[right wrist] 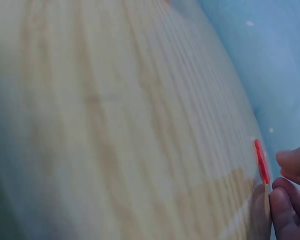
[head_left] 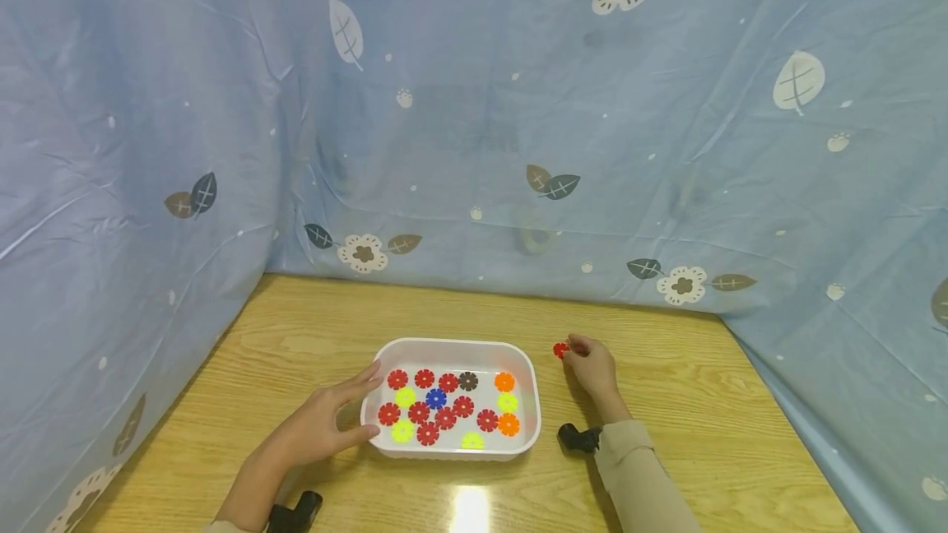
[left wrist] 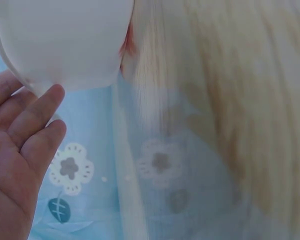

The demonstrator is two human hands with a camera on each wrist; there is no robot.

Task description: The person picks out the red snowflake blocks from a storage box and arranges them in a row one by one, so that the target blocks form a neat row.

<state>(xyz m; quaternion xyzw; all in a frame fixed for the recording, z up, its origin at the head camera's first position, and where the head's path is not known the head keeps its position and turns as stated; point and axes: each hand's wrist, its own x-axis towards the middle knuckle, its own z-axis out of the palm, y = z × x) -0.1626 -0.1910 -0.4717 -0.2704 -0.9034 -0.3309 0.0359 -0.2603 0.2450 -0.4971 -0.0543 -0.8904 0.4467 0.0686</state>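
Note:
A white plastic tray (head_left: pixel 450 455) stands on the table with several notched plastic snowflake discs lying flat in it: red, yellow, orange, one blue (head_left: pixel 436 399) and one dark brown (head_left: pixel 467 382). My left hand (head_left: pixel 326 420) holds the tray's left end, thumb at the front corner and fingers at the back. In the left wrist view, fingers (left wrist: pixel 40 117) lie against its outer side. Right of the tray, my right hand (head_left: pixel 594 367) is at the table with thumb and fingers together. A red disc (right wrist: pixel 261 161) is beside the fingertips, and a second red edge (right wrist: pixel 293 177) shows pinched between them.
The wooden table (head_left: pixel 711 434) ends at a blue patterned cloth (head_left: pixel 474 146) hanging behind and on both sides. A black wrist mount sits below each hand, the right one (head_left: pixel 579 438) near the tray's right end.

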